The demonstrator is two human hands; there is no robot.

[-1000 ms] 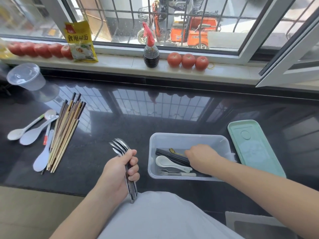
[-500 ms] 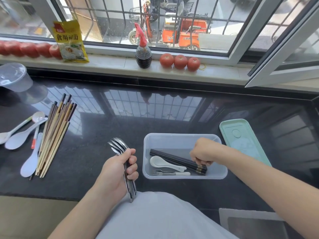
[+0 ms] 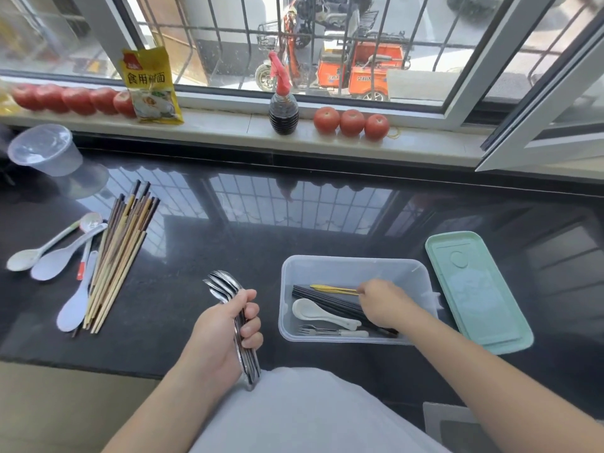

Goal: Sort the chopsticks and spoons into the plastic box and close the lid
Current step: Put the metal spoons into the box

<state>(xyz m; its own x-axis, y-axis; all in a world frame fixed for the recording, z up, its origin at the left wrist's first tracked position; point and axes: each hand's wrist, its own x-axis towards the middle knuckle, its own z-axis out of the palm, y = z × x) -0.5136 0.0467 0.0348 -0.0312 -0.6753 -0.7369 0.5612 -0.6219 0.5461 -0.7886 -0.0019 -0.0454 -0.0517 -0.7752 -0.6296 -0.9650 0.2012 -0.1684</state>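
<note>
Holding metal spoons fisted: left hand, at box's nine o'clock. Right hand, newly shifted inside plastic box, now pinches yellow utensil beside black chopsticks. Lid off, three o'clock; sorting unfinished.

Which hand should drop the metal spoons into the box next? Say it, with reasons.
The left hand. It already grips the metal spoons just beside the box, while the right hand is busy inside it, fingers at a yellow utensil.
</note>
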